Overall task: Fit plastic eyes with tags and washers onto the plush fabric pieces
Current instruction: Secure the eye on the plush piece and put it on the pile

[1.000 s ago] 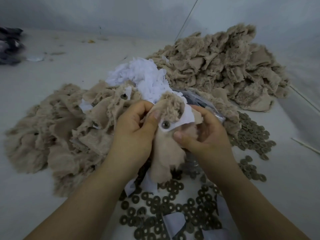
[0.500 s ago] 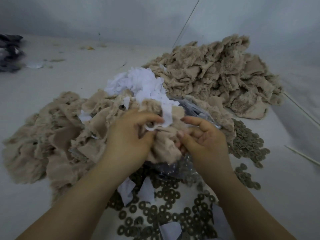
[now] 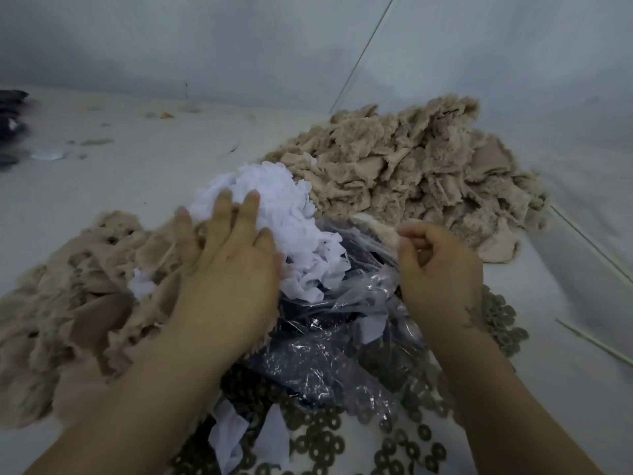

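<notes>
My left hand lies flat with straight fingers across the left heap of beige plush pieces and the edge of the white tag pile. My right hand hovers over a clear plastic bag of dark eyes, its fingers loosely curled with thumb and forefinger close together; whether they pinch anything is unclear. A second, larger heap of beige plush pieces lies behind it. Round dark washers are scattered in front of me.
More washers lie right of my right wrist. A thin pale stick rests at the far right. Dark items sit at the far left edge. The grey surface meets a wall behind.
Both hands held a plush piece with an eye and a tag; it has gone onto the left heap. My left hand has opened flat and my right hand has drawn apart to the right.
</notes>
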Tool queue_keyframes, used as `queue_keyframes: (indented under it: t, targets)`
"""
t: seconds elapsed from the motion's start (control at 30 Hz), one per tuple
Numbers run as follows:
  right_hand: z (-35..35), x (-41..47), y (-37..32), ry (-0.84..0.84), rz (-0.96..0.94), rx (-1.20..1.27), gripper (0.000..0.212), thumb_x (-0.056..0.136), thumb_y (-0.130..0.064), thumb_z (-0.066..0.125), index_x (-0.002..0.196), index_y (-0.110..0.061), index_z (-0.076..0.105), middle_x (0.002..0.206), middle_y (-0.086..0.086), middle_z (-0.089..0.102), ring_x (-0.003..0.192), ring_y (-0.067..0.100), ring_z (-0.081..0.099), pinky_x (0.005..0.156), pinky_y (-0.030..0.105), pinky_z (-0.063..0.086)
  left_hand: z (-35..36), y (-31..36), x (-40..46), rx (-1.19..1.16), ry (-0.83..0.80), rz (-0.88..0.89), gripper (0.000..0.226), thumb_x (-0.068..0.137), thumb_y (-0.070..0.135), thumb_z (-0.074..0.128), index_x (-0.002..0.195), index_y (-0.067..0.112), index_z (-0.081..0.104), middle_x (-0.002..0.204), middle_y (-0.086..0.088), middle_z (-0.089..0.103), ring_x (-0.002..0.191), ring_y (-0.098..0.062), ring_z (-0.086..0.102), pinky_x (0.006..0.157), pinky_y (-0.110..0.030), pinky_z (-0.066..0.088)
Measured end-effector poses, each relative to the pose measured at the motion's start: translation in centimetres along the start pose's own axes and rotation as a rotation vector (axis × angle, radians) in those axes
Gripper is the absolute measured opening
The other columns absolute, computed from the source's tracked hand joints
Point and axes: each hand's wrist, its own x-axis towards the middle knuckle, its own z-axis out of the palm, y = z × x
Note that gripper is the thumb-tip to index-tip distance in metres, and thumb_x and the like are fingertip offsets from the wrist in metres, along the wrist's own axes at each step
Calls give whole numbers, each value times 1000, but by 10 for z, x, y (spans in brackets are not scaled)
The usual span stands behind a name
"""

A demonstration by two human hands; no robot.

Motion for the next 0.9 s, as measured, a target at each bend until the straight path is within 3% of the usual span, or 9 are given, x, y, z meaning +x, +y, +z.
queue_keyframes:
  t: [0.13,0.23,0.3,0.37,0.4,0.47,0.57,0.73,0.9]
  targets:
    - [4,32,25,-307,146,-486,30,93,-22,59,121,-14,67,119,16,61,108,33,58,90,35,50,-7,28,7,-167,-11,200,61,96,53,21,140,21,50,150,-5,47,144,-26,34,116,-57,-7]
    - [8,40,31,-436,284,-533,26,95,-20,57,113,-5,68,118,19,64,110,36,58,91,35,48,1,35,6,-84,-137,185,76,88,69,1,146,35,37,157,4,37,148,-23,25,111,-62,-8]
    - [8,39,33,-298,303,-429,20,97,-17,55,109,-5,66,109,19,66,93,32,59,73,31,40,7,25,8,-24,-172,105,70,92,62,1,144,36,41,158,4,34,149,-23,23,111,-67,-2]
    - [5,33,32,-56,239,-306,18,99,-19,53,107,-6,63,94,13,65,73,23,47,62,28,31,9,11,9,37,-153,86,53,96,44,33,148,36,33,159,1,33,148,-26,23,112,-71,5]
    - [4,30,29,23,209,-259,19,100,-20,52,110,-7,62,87,6,62,69,17,43,56,26,28,11,4,9,57,-165,76,67,91,35,46,153,37,19,160,0,30,149,-27,22,112,-71,5]
    - [1,25,26,108,170,-191,21,101,-21,52,114,-8,61,74,-6,48,59,8,36,49,22,20,10,-7,6,63,-156,68,88,86,24,45,153,41,-10,161,-1,28,149,-27,21,113,-68,8]
    - [-4,27,17,129,146,-110,19,100,-21,54,113,-8,62,79,-5,48,61,9,37,48,20,21,18,-18,-4,47,-67,120,88,89,21,35,148,40,-28,160,-2,30,148,-25,25,114,-65,9]
    - [-14,21,14,-6,150,-80,21,91,-34,68,104,-19,63,91,-5,56,71,10,47,56,26,27,33,-53,-20,27,28,263,99,78,1,58,158,29,8,149,-12,47,138,-31,44,114,-64,17]
    - [-27,21,-1,-146,299,-30,46,69,-54,82,104,-33,62,92,-19,59,78,5,55,62,24,39,52,-81,-34,-72,4,422,116,69,-11,67,158,31,6,157,-10,35,143,-32,34,119,-53,15]
